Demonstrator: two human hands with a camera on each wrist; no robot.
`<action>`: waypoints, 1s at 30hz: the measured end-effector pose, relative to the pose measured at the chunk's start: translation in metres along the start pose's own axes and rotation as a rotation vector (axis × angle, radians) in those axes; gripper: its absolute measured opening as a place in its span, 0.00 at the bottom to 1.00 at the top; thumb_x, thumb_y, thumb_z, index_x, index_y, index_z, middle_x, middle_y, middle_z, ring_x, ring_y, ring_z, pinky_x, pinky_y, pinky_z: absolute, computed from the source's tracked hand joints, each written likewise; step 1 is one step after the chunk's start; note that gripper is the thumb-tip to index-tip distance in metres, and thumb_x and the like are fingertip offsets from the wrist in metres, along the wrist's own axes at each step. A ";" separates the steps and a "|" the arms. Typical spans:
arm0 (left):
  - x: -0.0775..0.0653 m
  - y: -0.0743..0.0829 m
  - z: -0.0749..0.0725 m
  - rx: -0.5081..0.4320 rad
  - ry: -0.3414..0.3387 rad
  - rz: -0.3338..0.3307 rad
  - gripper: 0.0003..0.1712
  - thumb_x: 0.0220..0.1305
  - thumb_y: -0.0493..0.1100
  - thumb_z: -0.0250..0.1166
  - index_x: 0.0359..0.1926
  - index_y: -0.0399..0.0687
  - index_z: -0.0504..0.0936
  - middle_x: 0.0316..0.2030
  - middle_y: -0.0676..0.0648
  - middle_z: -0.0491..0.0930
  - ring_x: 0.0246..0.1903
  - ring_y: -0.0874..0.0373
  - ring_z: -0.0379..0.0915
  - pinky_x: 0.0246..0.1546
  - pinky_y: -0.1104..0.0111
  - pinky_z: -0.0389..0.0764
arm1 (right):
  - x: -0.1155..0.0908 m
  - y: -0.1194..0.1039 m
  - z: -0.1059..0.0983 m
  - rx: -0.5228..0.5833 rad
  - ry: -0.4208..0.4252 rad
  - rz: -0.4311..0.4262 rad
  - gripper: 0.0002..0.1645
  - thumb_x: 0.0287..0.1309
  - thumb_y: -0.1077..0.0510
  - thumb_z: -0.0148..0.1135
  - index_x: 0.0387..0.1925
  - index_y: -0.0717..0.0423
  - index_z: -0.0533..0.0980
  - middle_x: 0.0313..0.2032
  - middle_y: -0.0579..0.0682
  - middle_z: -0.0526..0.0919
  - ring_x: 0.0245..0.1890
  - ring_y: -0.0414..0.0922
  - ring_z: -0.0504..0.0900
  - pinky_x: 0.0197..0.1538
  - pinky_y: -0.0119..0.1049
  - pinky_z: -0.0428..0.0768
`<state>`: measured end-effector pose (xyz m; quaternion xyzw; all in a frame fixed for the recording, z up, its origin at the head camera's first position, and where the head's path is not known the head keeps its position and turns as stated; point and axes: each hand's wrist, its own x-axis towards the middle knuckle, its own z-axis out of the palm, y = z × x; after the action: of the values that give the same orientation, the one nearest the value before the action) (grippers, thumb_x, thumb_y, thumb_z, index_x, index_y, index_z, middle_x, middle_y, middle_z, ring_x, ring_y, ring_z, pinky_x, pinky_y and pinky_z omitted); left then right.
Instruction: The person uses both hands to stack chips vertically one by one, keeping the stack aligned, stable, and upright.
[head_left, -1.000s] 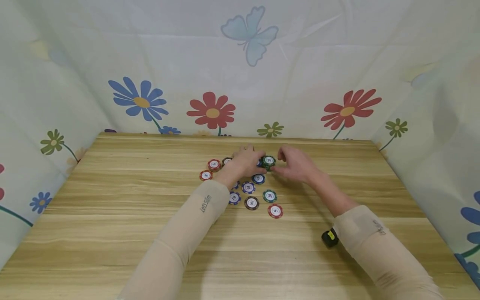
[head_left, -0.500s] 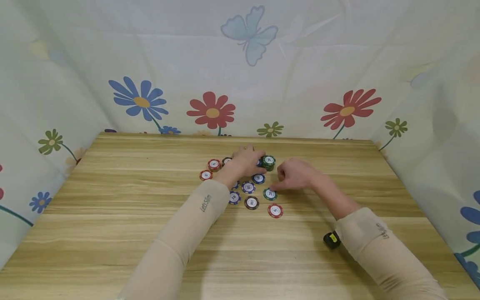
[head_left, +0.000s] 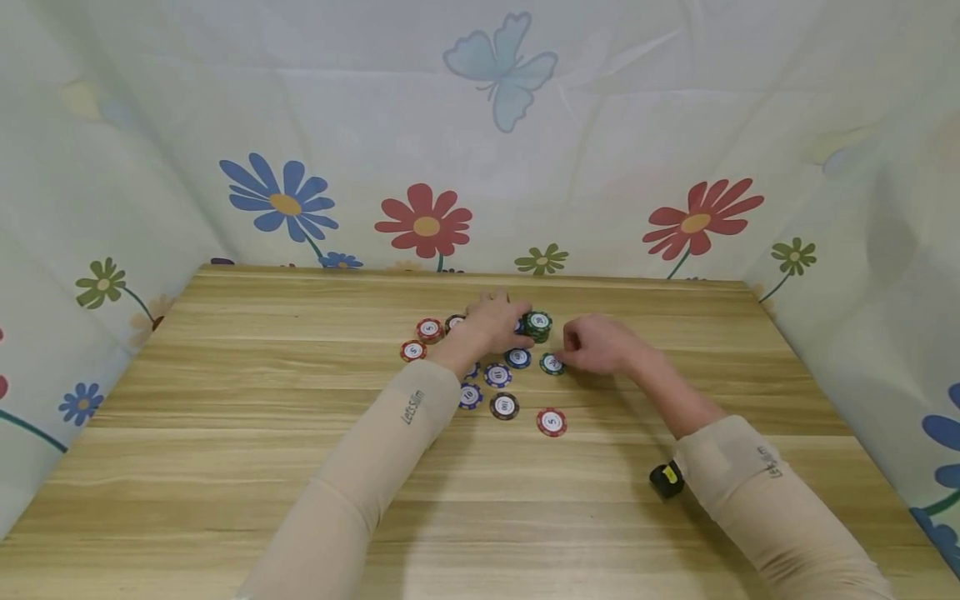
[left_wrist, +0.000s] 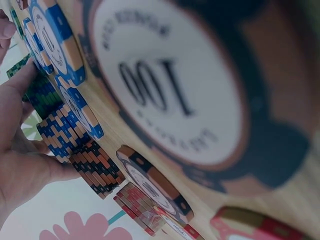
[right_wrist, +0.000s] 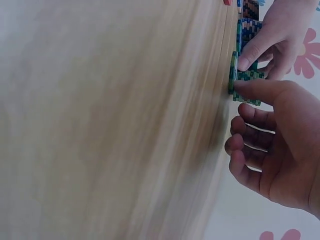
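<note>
My left hand (head_left: 491,325) holds a row of poker chip stacks, thumb on the near side and fingers behind. Its fingers touch the green stack (left_wrist: 42,95), the blue stack (left_wrist: 60,132) and the black stack (left_wrist: 95,170) in the left wrist view. Just right of it, the thumb of my right hand (head_left: 596,343) touches a single green poker chip (head_left: 550,364) lying flat on the table. The other right fingers are loosely bent and apart from the chip in the right wrist view. Part of the row is hidden under the left hand in the head view.
Loose blue chips (head_left: 497,375), a black 100 chip (head_left: 505,406) and a red chip (head_left: 552,422) lie nearer on the wooden table (head_left: 225,417). A red stack (head_left: 429,328) stands left. A small black device (head_left: 667,481) hangs at the right sleeve. Flowered cloth (head_left: 600,125) encloses the table.
The right hand moved from the green stack toward the near side, met the loose green chip, and slid it away from me and slightly right. The left hand stayed put.
</note>
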<state>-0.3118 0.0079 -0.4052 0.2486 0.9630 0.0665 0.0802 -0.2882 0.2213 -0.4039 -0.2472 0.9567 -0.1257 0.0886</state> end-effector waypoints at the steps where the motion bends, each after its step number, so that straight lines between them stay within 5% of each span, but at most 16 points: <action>1: 0.000 0.000 0.000 0.001 -0.001 0.000 0.38 0.71 0.65 0.62 0.75 0.59 0.66 0.69 0.36 0.65 0.68 0.36 0.62 0.61 0.43 0.70 | 0.000 0.000 0.000 0.001 0.004 0.007 0.17 0.65 0.50 0.69 0.23 0.50 0.76 0.20 0.45 0.75 0.22 0.42 0.73 0.29 0.38 0.70; 12: 0.001 0.001 0.000 -0.009 -0.006 -0.005 0.37 0.71 0.64 0.62 0.75 0.59 0.67 0.68 0.37 0.65 0.67 0.36 0.62 0.61 0.43 0.70 | -0.003 -0.001 -0.001 0.020 0.023 0.013 0.26 0.58 0.39 0.73 0.39 0.58 0.80 0.29 0.47 0.80 0.28 0.45 0.76 0.35 0.41 0.76; 22: -0.001 0.002 -0.001 -0.015 -0.009 -0.006 0.37 0.71 0.64 0.62 0.75 0.59 0.66 0.68 0.36 0.66 0.68 0.34 0.61 0.61 0.42 0.69 | -0.004 0.001 -0.001 0.025 0.039 0.032 0.22 0.63 0.45 0.71 0.44 0.60 0.80 0.29 0.47 0.80 0.28 0.44 0.76 0.35 0.42 0.76; 30: 0.000 0.001 -0.001 -0.013 -0.005 -0.005 0.37 0.71 0.64 0.62 0.75 0.59 0.67 0.67 0.37 0.66 0.67 0.35 0.62 0.61 0.42 0.70 | -0.004 0.003 -0.001 0.001 0.035 0.012 0.27 0.57 0.45 0.76 0.49 0.61 0.81 0.36 0.50 0.80 0.35 0.48 0.77 0.42 0.46 0.78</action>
<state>-0.3115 0.0087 -0.4042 0.2457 0.9630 0.0720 0.0844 -0.2868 0.2261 -0.4039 -0.2393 0.9595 -0.1298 0.0729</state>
